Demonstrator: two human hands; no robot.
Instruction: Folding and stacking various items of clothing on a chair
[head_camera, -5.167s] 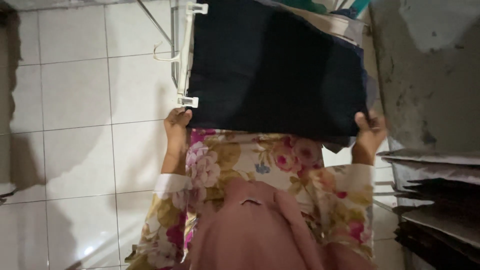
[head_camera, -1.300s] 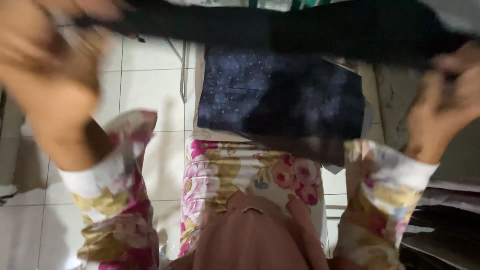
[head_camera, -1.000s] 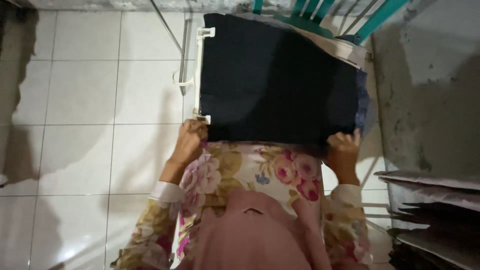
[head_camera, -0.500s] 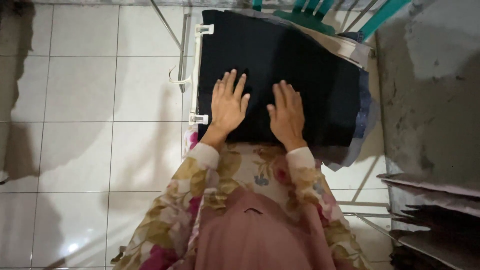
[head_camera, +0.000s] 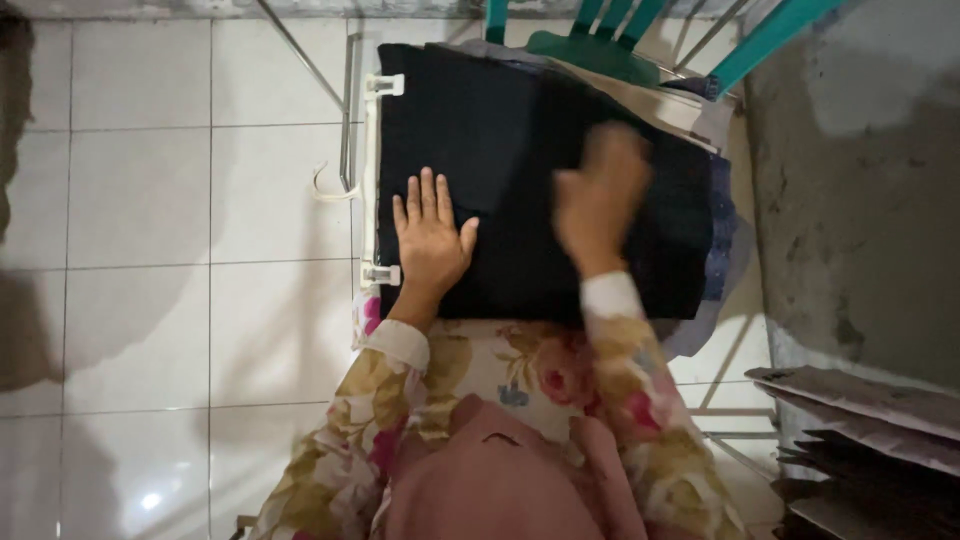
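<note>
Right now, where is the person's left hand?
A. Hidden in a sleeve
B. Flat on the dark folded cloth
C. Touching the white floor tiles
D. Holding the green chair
B: the left hand lies flat, fingers spread, on the dark folded cloth, while the right hand is blurred above the same cloth.

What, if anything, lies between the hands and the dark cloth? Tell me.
Nothing visible. The left hand lies flat on the dark cloth; the right hand is blurred over it, contact unclear.
</note>
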